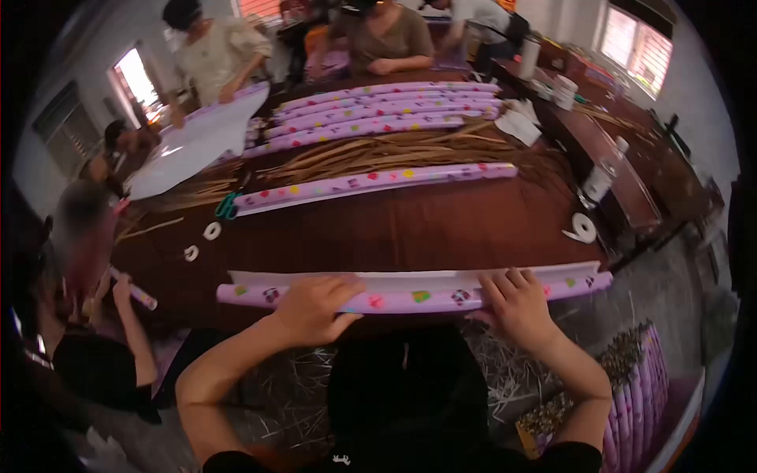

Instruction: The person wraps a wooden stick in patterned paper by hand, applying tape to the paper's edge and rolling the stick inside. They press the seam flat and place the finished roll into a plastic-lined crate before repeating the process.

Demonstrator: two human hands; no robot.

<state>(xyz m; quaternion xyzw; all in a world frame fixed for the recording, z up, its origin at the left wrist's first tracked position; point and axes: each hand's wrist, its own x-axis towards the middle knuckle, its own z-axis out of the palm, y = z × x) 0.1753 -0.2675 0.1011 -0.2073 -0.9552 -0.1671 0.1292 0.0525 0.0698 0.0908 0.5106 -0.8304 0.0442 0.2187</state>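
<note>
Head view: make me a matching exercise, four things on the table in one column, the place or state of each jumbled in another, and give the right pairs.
Things
1. Front patterned roll
2. Scissors
3. Brown strips
4. Largest white ring

Places or states
A. Near the right edge of the table
B. Between the lone roll and the row of rolls
C. With the left hand and right hand on it
D. Green-handled, by the lone roll's left end

Pairs: 1-C, 2-D, 3-B, 4-A
</note>
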